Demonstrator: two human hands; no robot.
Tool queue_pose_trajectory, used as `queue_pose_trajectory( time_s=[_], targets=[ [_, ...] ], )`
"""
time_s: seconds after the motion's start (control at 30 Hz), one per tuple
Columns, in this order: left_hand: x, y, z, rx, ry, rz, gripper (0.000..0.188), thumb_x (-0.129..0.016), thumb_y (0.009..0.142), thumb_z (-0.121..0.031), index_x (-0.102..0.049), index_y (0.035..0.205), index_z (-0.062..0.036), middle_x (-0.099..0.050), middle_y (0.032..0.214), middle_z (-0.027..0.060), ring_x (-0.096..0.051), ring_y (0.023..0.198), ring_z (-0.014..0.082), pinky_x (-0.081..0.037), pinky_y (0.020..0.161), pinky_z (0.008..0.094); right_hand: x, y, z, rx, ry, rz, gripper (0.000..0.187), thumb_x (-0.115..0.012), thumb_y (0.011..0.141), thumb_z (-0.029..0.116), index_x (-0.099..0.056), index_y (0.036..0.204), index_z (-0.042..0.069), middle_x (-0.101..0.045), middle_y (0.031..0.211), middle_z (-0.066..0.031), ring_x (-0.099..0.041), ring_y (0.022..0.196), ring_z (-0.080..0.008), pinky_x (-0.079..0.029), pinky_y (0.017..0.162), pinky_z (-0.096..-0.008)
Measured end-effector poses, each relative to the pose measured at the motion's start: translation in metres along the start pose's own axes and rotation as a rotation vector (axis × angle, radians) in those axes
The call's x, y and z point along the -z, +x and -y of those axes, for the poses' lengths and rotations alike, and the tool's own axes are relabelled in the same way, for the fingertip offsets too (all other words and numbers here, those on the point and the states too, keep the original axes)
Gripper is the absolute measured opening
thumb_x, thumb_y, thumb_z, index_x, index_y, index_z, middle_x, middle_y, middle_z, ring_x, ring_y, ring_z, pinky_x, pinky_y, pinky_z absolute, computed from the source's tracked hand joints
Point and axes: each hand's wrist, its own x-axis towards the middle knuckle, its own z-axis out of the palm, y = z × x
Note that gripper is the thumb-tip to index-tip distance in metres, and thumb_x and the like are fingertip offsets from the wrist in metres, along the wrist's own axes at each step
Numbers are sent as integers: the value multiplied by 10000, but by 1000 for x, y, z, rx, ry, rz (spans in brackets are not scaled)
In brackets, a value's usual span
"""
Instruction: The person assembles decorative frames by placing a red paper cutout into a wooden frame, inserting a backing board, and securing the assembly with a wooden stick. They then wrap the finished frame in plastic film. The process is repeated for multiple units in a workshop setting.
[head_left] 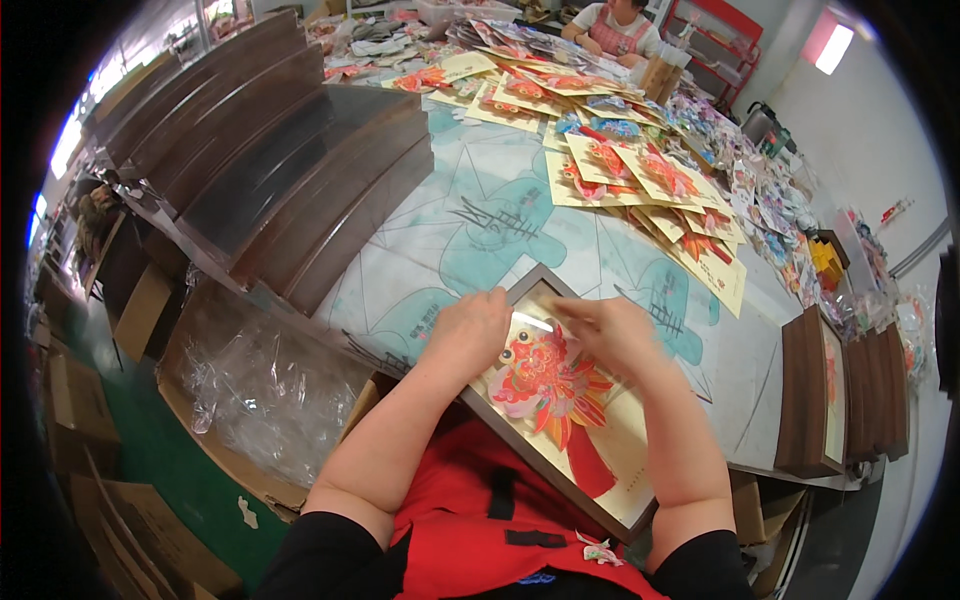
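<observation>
Hands first: the left hand [468, 335] is curled, knuckles up, pressing down on the far left edge of a framed picture [560, 400], fingers folded so I can't tell whether anything sits under them. The right hand [610, 330] lies just beside it, fingers pinched narrow on a thin pale strip [533, 322] that runs between the two hands across the glass. The frame rests tilted at the near edge of the table [500, 230], its near end against the person's red apron [480, 520]; inside it is a red and orange paper fish on a gold ground. Left of the frame, stacked dark wooden frames [300, 170] step away toward the far left. Near left, an open cardboard box [230, 420] holds crumpled clear plastic. To the far right, loose fish prints [640, 170] fan across the table. More frames [830, 390] stand on the right. Another person [615, 25] sits at the far end.
</observation>
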Motion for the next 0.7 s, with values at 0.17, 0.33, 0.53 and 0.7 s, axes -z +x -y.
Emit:
queue_pose_trajectory(
  time_s=[0.17, 0.33, 0.53, 0.7],
  targets=[
    [1, 2, -3, -32, 0, -7, 226, -453, 954, -235, -509, 961, -16, -638, 866, 170, -623, 834, 357, -502, 700, 469, 1, -8, -83, -310, -4, -106, 277, -578, 866, 174, -653, 1131, 203, -674, 914, -153, -635, 858, -346, -501, 751, -435],
    [0, 2, -3, -47, 3, -45, 212, -464, 951, -216, -515, 930, -11, -641, 853, 170, -624, 817, 363, -507, 698, 469, -20, -10, -92, 130, -20, -454, 366, -574, 872, 180, -570, 1227, 92, -625, 1137, -173, -567, 1074, -348, -457, 902, -441],
    [-3, 1, 0, -32, 8, -34, 230, -447, 956, -241, -498, 981, -18, -636, 881, 185, -618, 825, 379, -490, 708, 491, -56, -8, -3, 258, -34, -132, 514, -486, 901, 188, -347, 1351, -17, -455, 1368, -159, -284, 1374, -344, -172, 1116, -542],
    [-5, 1, 0, -35, 17, -19, 223, -445, 957, -234, -494, 970, -16, -638, 871, 187, -620, 808, 386, -492, 692, 490, -69, -1, 8, 184, -65, -201, 509, -425, 912, 175, -312, 1370, -17, -431, 1395, -145, -259, 1391, -337, -147, 1122, -556]
  ],
)
